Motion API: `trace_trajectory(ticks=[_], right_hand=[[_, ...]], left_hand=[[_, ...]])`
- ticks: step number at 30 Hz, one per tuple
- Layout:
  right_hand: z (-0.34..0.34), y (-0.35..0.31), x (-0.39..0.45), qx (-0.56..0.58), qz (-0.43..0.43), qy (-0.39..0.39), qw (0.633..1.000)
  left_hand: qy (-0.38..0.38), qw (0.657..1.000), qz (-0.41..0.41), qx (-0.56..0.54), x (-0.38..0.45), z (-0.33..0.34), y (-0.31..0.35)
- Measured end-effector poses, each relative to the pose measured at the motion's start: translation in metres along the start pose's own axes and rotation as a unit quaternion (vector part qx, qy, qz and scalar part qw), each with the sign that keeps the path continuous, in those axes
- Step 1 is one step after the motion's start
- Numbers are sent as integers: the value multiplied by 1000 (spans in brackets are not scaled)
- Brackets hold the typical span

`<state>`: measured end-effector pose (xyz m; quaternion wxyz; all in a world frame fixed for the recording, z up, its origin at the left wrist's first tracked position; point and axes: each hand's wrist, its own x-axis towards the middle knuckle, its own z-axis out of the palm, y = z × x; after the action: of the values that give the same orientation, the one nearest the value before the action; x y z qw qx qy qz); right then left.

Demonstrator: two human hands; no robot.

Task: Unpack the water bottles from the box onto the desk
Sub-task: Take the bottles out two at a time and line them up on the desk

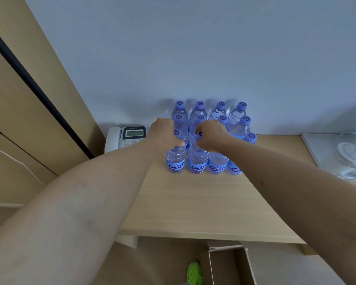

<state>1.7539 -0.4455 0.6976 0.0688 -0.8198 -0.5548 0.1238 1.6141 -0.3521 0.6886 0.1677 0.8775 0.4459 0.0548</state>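
Clear water bottles (197, 161) with purple caps and blue labels stand upright in rows at the table's (193, 202) 12 o'clock edge. Left hand (165, 133) and right hand (211, 135) each grip a front-row bottle's neck.

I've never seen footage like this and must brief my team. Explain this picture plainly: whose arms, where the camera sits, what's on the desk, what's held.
There is no machine; a person wears the camera on the head, looking down along both bare arms. On the desk stand rows of bottles with purple caps, against the wall. The left hand grips one front-row bottle near its top; the right hand grips the next. A phone sits left of them. The open box lies on the floor below.
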Motion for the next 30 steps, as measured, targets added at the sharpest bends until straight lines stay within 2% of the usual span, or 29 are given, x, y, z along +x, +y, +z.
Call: trace_trajectory(ticks=[8,19,27,30], right_hand=[[-2,1,2,-9,-2,-9,1000],[2,-1,-1,-23,-1,-4,1000],[-1,6,-6,50,5,23,998],[-7,12,-11,71,8,61,996]], left_hand=[[8,1000,-1,-23,-1,9,4],[-22,1000,11,4,1,4,3],[-41,999,24,11,-5,2,2],[-37,998,29,31,-8,0,3]])
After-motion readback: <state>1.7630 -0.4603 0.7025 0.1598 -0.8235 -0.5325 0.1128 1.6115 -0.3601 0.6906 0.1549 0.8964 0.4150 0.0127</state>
